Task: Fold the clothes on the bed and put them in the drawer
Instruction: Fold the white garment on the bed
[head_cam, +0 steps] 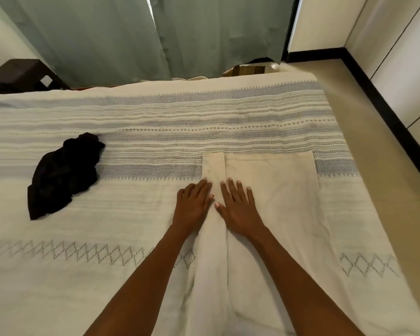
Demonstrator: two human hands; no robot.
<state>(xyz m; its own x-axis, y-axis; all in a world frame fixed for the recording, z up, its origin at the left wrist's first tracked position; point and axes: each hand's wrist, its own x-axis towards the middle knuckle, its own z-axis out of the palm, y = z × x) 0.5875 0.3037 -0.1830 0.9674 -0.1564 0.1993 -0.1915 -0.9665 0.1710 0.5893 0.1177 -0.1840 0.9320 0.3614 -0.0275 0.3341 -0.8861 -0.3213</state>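
A cream-white garment [277,214] lies spread flat on the bed [107,238], reaching from the near edge toward the striped band. Its left side is folded over into a narrow strip. My left hand [194,204] lies flat at the outer edge of that strip, fingers straight. My right hand [238,207] presses flat on the cloth just right of the fold line, fingers spread. A crumpled black garment [63,175] sits on the bed to the left, well apart from both hands. No drawer is in view.
The bed cover is white with grey woven stripes and diamond patterns. Green curtains [155,37] hang behind the bed. A dark bedside table [17,73] stands at the far left. Beige floor [374,141] and white wardrobe doors [407,64] run along the right.
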